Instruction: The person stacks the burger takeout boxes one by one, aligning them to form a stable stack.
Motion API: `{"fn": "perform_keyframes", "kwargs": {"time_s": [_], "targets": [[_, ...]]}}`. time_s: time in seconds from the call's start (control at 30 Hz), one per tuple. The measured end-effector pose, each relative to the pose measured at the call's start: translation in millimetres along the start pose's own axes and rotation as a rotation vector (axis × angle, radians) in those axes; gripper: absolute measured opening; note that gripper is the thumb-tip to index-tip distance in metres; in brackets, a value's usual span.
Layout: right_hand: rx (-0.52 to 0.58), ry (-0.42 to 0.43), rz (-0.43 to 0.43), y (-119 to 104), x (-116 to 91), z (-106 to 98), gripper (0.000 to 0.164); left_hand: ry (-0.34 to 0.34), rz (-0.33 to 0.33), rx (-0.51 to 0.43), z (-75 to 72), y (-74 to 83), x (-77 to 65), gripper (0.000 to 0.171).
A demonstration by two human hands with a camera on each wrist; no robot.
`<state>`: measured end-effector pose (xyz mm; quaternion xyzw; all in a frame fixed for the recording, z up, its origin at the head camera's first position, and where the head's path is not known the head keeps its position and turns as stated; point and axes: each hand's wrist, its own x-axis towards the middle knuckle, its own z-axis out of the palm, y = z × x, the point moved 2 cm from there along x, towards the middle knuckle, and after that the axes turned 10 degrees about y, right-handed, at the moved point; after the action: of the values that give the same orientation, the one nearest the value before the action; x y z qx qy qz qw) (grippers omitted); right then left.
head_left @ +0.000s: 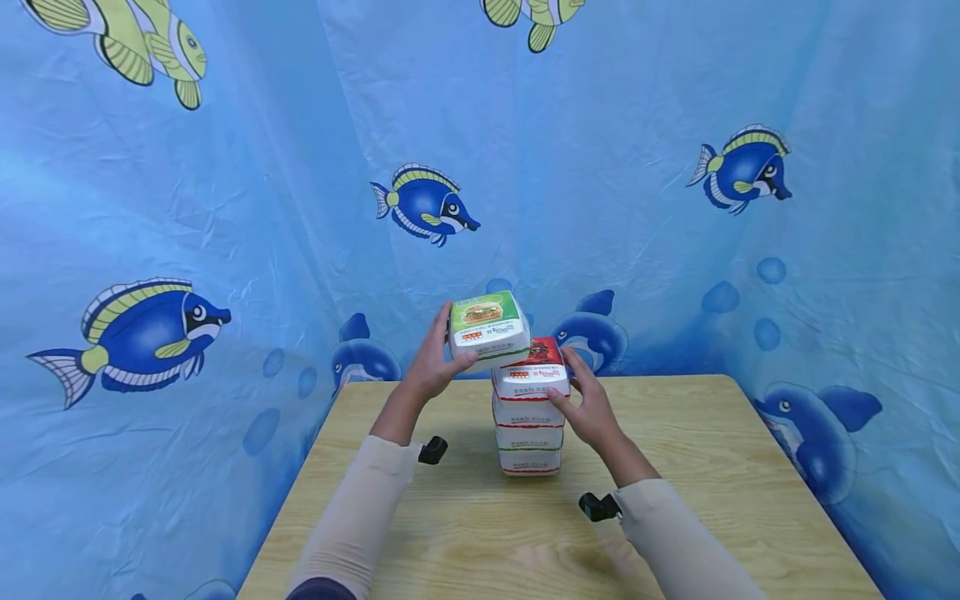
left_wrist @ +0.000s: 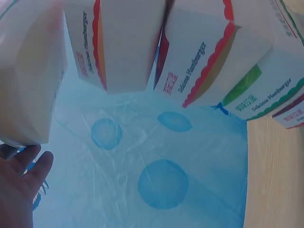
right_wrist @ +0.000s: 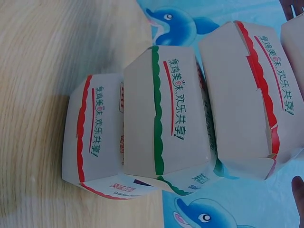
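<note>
My left hand (head_left: 431, 367) holds a white hamburger box with a green printed top (head_left: 491, 327), slightly tilted, at the upper left of the stack. Directly below it, a hamburger box with a red top (head_left: 529, 385) is the highest of a stack of several boxes (head_left: 528, 439). The right hand (head_left: 596, 407) grips this red box at its right side, thumb on the front face. The stack leans a little, with red and green trim lines on its boxes. In the right wrist view, the lower boxes include a green-trimmed box (right_wrist: 140, 114) above a red-trimmed box (right_wrist: 71, 137).
The stack stands on a light wooden table (head_left: 675, 450). Behind and on both sides hangs a blue curtain (head_left: 585, 208) printed with fish and dolphins. Small black devices (head_left: 432, 450) are attached at both wrists.
</note>
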<state>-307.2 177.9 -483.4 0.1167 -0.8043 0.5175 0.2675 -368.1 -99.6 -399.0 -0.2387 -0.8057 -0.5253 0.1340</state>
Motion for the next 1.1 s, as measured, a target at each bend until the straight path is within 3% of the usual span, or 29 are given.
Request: {"fn": "perform_keyframes", "kwargs": {"time_s": [0.3, 0.7, 1.1], "targets": [[0.003, -0.002, 0.009, -3, -1, -3, 0.077, 0.009, 0.005, -0.011, 13.4, 6.3, 1.6, 0.106], [-0.009, -0.002, 0.025, -4, -2, -6, 0.078, 0.008, -0.001, 0.035, 21.1, 13.8, 6.3, 0.11], [-0.006, 0.01, 0.004, -10, -1, -9, 0.077, -0.022, 0.035, 0.028, 29.9, 22.2, 10.8, 0.11]]}}
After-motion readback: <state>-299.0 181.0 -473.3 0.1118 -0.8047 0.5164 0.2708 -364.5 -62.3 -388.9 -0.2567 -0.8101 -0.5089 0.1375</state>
